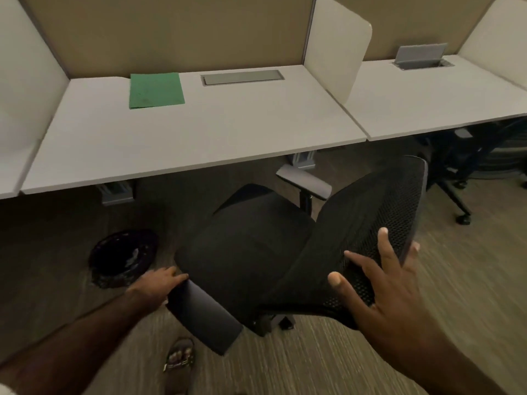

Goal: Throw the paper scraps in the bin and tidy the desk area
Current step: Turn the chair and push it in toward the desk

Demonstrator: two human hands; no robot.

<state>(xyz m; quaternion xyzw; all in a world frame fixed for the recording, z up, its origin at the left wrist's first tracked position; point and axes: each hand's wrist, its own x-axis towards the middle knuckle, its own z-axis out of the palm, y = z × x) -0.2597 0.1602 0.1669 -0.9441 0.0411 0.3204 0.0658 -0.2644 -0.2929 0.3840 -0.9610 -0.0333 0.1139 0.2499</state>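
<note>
A black office chair (245, 252) stands on the carpet in front of the white desk (199, 132), turned so its mesh backrest (370, 232) faces right. My right hand (379, 283) grips the top edge of the backrest. My left hand (155, 286) holds the near armrest (205, 317). A green folder (155, 90) lies flat at the back left of the desk. A round black bin (122, 258) with a dark liner and pale paper scraps inside sits on the floor under the desk's left side.
A grey cable hatch (242, 77) is set into the desk's back. White side dividers (339, 58) flank the desk. A second desk (445, 98) to the right has an open hatch, with another chair's wheeled base (456, 195) beneath. My sandalled foot (179, 354) is below the armrest.
</note>
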